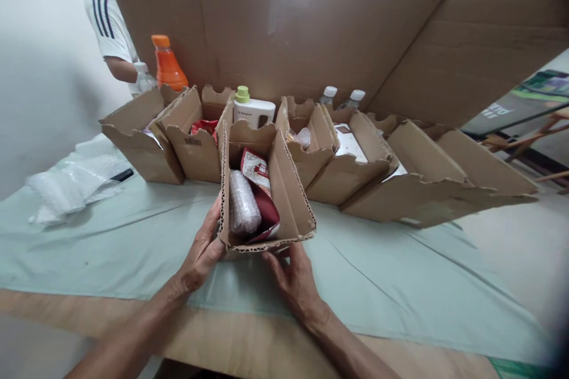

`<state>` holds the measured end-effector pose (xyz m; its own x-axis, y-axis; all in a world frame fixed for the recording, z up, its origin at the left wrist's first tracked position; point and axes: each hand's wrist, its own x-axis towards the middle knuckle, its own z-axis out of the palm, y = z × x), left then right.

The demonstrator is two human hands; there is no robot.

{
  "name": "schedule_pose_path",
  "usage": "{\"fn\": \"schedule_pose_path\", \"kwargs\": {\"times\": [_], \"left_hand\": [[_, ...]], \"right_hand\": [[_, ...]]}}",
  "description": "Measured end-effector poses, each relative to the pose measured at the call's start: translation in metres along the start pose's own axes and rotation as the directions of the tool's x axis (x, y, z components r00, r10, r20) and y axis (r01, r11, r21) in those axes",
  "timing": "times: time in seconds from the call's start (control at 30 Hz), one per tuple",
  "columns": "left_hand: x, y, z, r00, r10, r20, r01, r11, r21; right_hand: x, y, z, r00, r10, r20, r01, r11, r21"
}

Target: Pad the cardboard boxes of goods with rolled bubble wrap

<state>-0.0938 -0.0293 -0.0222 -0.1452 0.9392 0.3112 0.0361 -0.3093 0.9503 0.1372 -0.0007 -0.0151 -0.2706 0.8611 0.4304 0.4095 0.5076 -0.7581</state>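
Note:
An open-topped cardboard box (pixel 291 201) is at the middle of the cloth-covered table, nearer to me than the row behind it. My left hand (pixel 202 251) grips its left side near the front corner. Against the front face, partly under it, is my right hand (pixel 296 281); some of its fingers are hidden by the box. Inside lie a bubble-wrapped item (pixel 242 202) on the left and a red and white packet (pixel 256 170) at the back. A dark red wrapper (pixel 267 213) leans beside the bubble-wrapped item.
Several similar boxes stand in a row behind, including a left one (pixel 164 160) and a right one (pixel 418 201). An orange bottle (pixel 169 65) and a white bottle (pixel 255 111) rise behind them. Bubble wrap (pixel 80 177) lies left. A tall cardboard panel (pixel 284 29) and a person (pixel 111 29) are beyond.

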Motion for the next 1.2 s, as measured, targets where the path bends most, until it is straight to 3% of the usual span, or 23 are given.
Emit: {"fn": "schedule_pose_path", "kwargs": {"times": [0.1, 0.27, 0.43, 0.53, 0.6, 0.77, 0.87, 0.93, 1.1, 1.2], "left_hand": [[0.021, -0.001, -0.01, 0.997, 0.028, 0.079, -0.03, 0.999, 0.024], [0.051, -0.009, -0.036, 0.994, -0.081, 0.072, 0.078, 0.996, 0.049], [0.019, 0.018, -0.045, 0.979, -0.183, -0.094, 0.203, 0.934, 0.293], [0.002, 0.033, -0.037, 0.969, -0.213, -0.127, 0.248, 0.843, 0.477], [0.007, 0.036, -0.029, 0.965, -0.232, -0.122, 0.259, 0.777, 0.574], [0.064, 0.024, -0.015, 0.959, -0.2, -0.202, 0.284, 0.722, 0.631], [0.098, 0.009, -0.005, 0.956, -0.165, -0.244, 0.284, 0.736, 0.615], [0.108, -0.003, 0.005, 0.956, -0.153, -0.251, 0.275, 0.766, 0.581], [0.088, -0.031, 0.027, 0.969, -0.129, -0.21, 0.222, 0.829, 0.513], [0.075, -0.04, 0.032, 0.995, -0.085, -0.045, 0.095, 0.792, 0.603]], "right_hand": [[0.009, 0.003, 0.004, 1.0, 0.018, 0.026, -0.017, 0.999, -0.032], [0.018, 0.009, 0.015, 0.997, -0.04, 0.065, 0.04, 0.999, -0.008], [0.01, 0.013, 0.015, 0.992, -0.078, 0.095, 0.072, 0.995, 0.065], [0.011, 0.017, 0.012, 0.989, -0.079, 0.129, 0.063, 0.99, 0.123], [0.013, 0.019, 0.011, 0.984, -0.075, 0.16, 0.05, 0.986, 0.156], [0.013, 0.022, 0.013, 0.98, -0.03, 0.198, -0.008, 0.982, 0.189], [0.011, 0.019, 0.013, 0.979, -0.031, 0.199, -0.006, 0.983, 0.184], [0.01, 0.018, 0.012, 0.979, -0.028, 0.204, -0.01, 0.983, 0.184], [0.011, 0.018, 0.007, 0.972, -0.047, 0.232, 0.008, 0.986, 0.169], [0.013, 0.017, 0.005, 0.964, -0.056, 0.259, 0.022, 0.991, 0.134]]}}
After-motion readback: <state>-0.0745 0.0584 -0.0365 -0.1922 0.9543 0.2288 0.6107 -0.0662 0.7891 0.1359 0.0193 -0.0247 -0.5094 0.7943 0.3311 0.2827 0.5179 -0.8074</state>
